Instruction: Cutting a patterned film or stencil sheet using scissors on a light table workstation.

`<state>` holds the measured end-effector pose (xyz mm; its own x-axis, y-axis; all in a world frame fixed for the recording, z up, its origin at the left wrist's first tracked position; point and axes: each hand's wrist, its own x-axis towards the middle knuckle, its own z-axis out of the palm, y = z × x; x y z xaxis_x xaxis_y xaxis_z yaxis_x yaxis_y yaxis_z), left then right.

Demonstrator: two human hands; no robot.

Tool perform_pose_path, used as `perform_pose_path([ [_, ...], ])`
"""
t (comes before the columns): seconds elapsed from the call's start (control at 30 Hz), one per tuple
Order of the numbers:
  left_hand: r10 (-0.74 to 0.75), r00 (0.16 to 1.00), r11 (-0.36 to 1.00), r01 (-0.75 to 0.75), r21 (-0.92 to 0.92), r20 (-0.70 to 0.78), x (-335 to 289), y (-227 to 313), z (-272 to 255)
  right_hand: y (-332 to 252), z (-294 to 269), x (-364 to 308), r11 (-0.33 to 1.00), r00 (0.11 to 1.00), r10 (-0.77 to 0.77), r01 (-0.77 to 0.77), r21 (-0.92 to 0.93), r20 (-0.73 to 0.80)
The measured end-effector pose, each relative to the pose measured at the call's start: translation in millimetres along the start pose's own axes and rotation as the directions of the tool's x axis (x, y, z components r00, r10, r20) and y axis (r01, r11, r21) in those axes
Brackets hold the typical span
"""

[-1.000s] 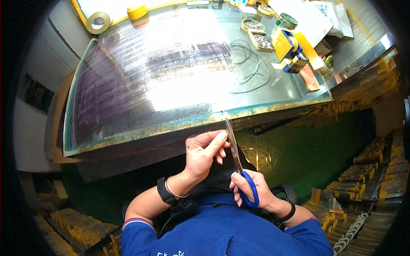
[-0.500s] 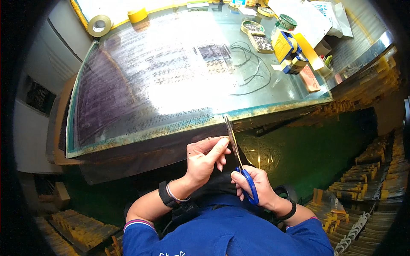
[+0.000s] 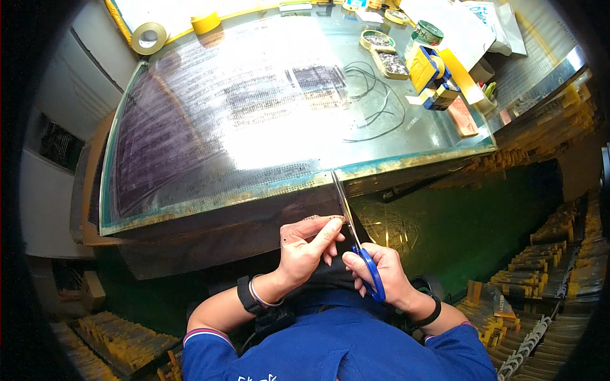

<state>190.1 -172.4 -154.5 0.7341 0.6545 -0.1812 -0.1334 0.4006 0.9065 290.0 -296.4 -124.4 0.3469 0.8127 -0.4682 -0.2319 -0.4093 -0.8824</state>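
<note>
Change: your left hand (image 3: 304, 251) now lies lower on the strip than a second ago; the blades stay near the table's near edge.
Left hand: fingers pinched together on a small thin strip (image 3: 321, 219), just off the glass-topped table (image 3: 190, 190).
Right hand (image 3: 381, 276): clamped through the blue handles of the scissors (image 3: 356, 235), blades pointing up to the near edge.
Far edge: yellow tape rolls (image 3: 149, 38).
Far right corner: small tins (image 3: 384, 54), black wires (image 3: 375, 95).
</note>
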Motion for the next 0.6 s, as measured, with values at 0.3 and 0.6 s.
perform_pose_path([
  [0.3, 0.043, 0.999, 0.997, -0.043, 0.057, 0.01, -8, -3, 0, -2, 3, -4, 0.998, 1.0, 0.0, -0.001, -0.061, -0.031],
  [0.6, 0.052, 0.997, 0.992, -0.058, 0.116, 0.054, -14, -7, 1, -13, 4, 0, 1.0, 1.0, 0.012, -0.012, -0.007, -0.029],
])
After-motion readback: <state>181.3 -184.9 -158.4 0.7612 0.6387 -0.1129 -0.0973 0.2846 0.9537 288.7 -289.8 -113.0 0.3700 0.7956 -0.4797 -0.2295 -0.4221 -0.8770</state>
